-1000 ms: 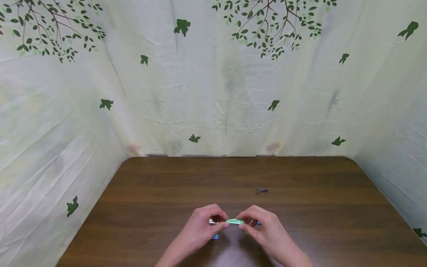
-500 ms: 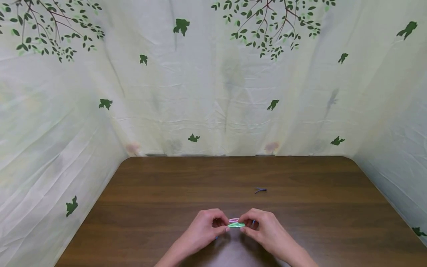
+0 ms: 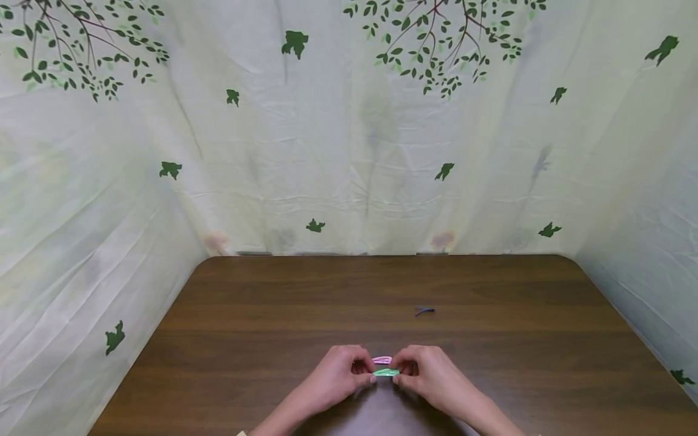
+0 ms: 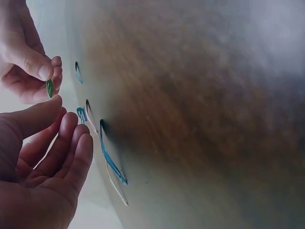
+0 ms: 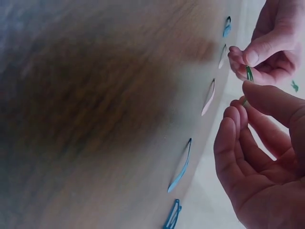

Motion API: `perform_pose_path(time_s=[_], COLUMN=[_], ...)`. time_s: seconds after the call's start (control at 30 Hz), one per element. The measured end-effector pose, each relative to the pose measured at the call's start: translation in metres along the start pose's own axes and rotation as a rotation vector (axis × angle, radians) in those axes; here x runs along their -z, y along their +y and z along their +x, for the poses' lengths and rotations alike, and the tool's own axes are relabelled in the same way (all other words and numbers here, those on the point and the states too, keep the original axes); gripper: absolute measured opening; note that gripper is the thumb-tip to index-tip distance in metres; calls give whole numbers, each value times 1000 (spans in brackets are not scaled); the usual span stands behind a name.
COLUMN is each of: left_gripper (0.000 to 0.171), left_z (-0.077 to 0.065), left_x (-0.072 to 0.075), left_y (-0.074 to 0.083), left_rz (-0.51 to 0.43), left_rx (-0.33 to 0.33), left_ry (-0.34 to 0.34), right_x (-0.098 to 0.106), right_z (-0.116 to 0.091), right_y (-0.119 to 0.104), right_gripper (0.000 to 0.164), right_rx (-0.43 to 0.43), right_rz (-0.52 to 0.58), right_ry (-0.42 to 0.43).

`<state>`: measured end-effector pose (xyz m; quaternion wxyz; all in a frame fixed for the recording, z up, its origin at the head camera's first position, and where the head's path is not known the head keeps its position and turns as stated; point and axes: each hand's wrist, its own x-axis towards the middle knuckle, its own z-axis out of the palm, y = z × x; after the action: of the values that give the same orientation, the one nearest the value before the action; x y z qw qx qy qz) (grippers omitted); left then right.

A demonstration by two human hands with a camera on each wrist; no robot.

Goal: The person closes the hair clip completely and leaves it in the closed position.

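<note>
A green snap hair clip (image 3: 386,372) is held above the table between my two hands. My left hand (image 3: 340,376) pinches its left end with thumb and fingertips, and my right hand (image 3: 431,374) pinches the right end. In the right wrist view the middle of the green clip (image 5: 249,73) shows between the two thumbs; its ends are covered by fingers. Just beyond it on the table lies a pink hair clip (image 3: 382,360), partly hidden by the fingers in the head view.
Loose clips form a row on the brown table (image 3: 262,315): blue clips (image 5: 179,171), a whitish clip (image 5: 222,56) and the pink one. A dark blue clip (image 3: 426,310) lies farther back. Pale curtains (image 3: 327,151) with leaf prints surround the table.
Both hands, with the green clip, have come slightly nearer the front. The pink clip now shows beyond the green one, while the blue and white clips have gone behind the hands.
</note>
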<state>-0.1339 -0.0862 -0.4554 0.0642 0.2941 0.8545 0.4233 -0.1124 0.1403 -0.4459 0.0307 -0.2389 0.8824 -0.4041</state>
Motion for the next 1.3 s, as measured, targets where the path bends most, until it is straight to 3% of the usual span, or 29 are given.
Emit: perform_pose_path(time_s=[0.5,1.3], left_gripper=[14,20], left_z=[2,6], left_x=[-1,-5], left_y=[-3,3], left_rz=[69,190], left_rx=[-33,24], left_ry=[-21,-14], right_x=[-5,-10], right_z=[8,13], right_y=[7,9], right_gripper=[14,18], right_rx=[-24,-3], right_rz=[27,-13], right_ry=[-81,-90])
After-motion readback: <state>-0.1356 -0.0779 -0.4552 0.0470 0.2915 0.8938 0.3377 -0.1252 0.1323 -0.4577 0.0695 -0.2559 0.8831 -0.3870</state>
